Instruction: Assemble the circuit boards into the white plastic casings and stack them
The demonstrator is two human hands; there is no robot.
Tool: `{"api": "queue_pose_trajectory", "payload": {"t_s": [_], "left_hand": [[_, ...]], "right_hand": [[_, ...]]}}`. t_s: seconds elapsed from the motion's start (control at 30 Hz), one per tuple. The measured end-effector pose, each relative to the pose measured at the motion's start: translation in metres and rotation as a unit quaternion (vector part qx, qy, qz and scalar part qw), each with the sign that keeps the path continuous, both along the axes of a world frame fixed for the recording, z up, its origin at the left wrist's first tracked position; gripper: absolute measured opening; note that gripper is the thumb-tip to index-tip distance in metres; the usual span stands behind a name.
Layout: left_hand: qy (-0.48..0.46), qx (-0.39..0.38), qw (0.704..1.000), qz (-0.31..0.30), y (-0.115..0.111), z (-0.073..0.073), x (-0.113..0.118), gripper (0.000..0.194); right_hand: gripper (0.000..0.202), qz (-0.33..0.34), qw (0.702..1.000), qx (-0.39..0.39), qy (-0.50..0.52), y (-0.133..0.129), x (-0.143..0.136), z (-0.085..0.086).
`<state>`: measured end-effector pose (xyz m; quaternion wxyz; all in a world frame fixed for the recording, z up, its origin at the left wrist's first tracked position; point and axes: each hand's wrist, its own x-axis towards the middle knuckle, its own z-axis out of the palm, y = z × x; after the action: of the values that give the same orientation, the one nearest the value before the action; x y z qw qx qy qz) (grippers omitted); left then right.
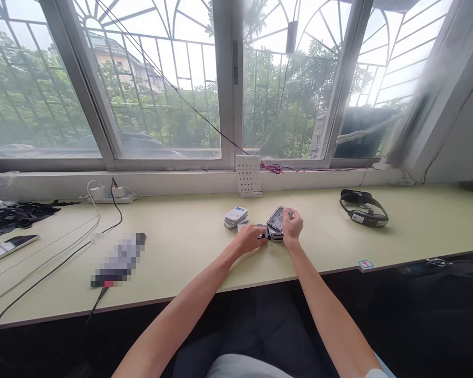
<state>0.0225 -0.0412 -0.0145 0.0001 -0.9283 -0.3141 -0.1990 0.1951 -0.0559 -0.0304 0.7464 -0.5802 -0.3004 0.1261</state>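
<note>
My right hand is closed on the right edge of a small rounded device, its dark face covered with pale printed text. This device is tilted up over more dark, flat pieces of similar size on the table. Beside them on the left, my left hand has its fingers curled at the pieces' near left edge; what they grip is mostly hidden. Just beyond that hand sits a short stack of white rounded devices, the top one bearing a small blue mark.
A pale yellow-green table runs below the windows. A white perforated block stands at the sill. On the right lies a black headset. Leftward are a blurred-out object on a cable, a phone, a power strip and black strips.
</note>
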Motion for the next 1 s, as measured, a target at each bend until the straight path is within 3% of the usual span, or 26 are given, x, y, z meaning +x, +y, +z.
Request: {"api": "queue_pose_trajectory", "payload": {"t_s": [0.2, 0.37, 0.47, 0.57, 0.67, 0.8, 1.0], "left_hand": [[-0.074, 0.008, 0.997, 0.004, 0.006, 0.003, -0.002, 0.03], [-0.223, 0.11, 0.959, 0.137, 0.027, 0.006, -0.016, 0.026], [-0.226, 0.084, 0.946, 0.218, 0.04, 0.006, -0.027, 0.02], [-0.199, 0.029, 0.945, 0.259, 0.046, 0.003, -0.033, 0.022], [-0.163, -0.015, 0.947, 0.275, 0.049, 0.0, -0.034, 0.025], [-0.158, -0.027, 0.945, 0.285, 0.053, -0.004, -0.034, 0.023], [-0.275, 0.01, 0.932, 0.235, 0.059, -0.006, -0.037, 0.015]], "right_hand": [[0.041, 0.027, 1.0, 0.004, -0.002, 0.004, 0.006, -0.007], [0.033, 0.006, 0.999, -0.04, 0.001, 0.009, 0.01, -0.013], [0.028, 0.013, 0.999, -0.053, 0.0, 0.012, 0.012, -0.016], [0.026, 0.039, 0.998, -0.042, -0.016, 0.012, 0.013, -0.018], [0.024, 0.03, 0.998, -0.044, -0.032, 0.012, 0.011, -0.017], [0.018, -0.056, 0.992, -0.103, -0.049, 0.009, 0.006, -0.012], [0.014, -0.075, 0.992, -0.055, -0.085, -0.001, -0.002, 0.003]]}}
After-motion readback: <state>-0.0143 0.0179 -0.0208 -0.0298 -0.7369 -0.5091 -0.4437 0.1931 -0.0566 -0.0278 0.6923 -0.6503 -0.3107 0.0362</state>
